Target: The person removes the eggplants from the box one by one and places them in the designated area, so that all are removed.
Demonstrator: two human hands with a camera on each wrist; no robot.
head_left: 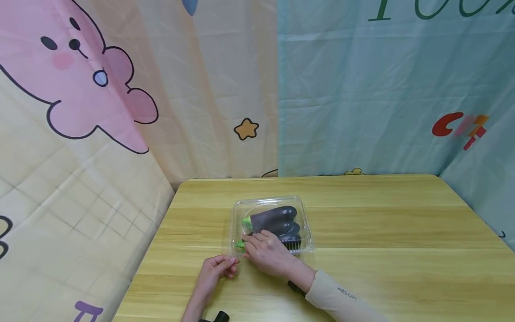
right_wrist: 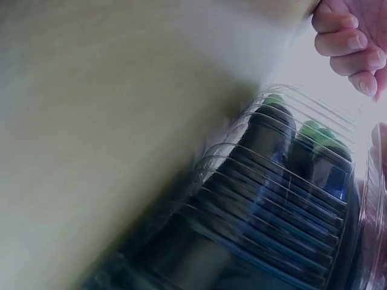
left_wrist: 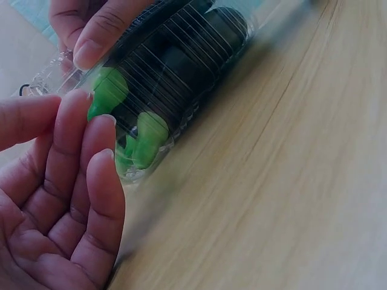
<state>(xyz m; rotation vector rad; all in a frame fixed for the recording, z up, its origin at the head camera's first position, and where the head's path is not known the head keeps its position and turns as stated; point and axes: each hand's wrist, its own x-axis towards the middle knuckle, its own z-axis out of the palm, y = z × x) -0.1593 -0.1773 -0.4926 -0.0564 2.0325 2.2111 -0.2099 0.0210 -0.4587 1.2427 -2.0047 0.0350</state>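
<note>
A clear plastic clamshell box (head_left: 265, 202) lies on the table with several glossy dark eggplants (head_left: 273, 218) inside. Their green stem ends (left_wrist: 110, 89) point to the left in the head view. Thumb and index fingertip of my left hand (head_left: 217, 272) meet in a pinch at the box's near left corner. My right hand (head_left: 268, 254) reaches across the box's front and grips its clear edge near the same corner, with thumb and fingers bent. The plastic between the fingertips is hard to make out. In the right wrist view, the ribbed box side (right_wrist: 266, 217) shows close up.
A light wood table (head_left: 382, 250) carries the box near its middle. Printed curtains (head_left: 217, 89) hang behind and to the sides of it. A black strap piece (head_left: 296, 288) sits under the right wrist, and another black piece (head_left: 221, 316) by the left.
</note>
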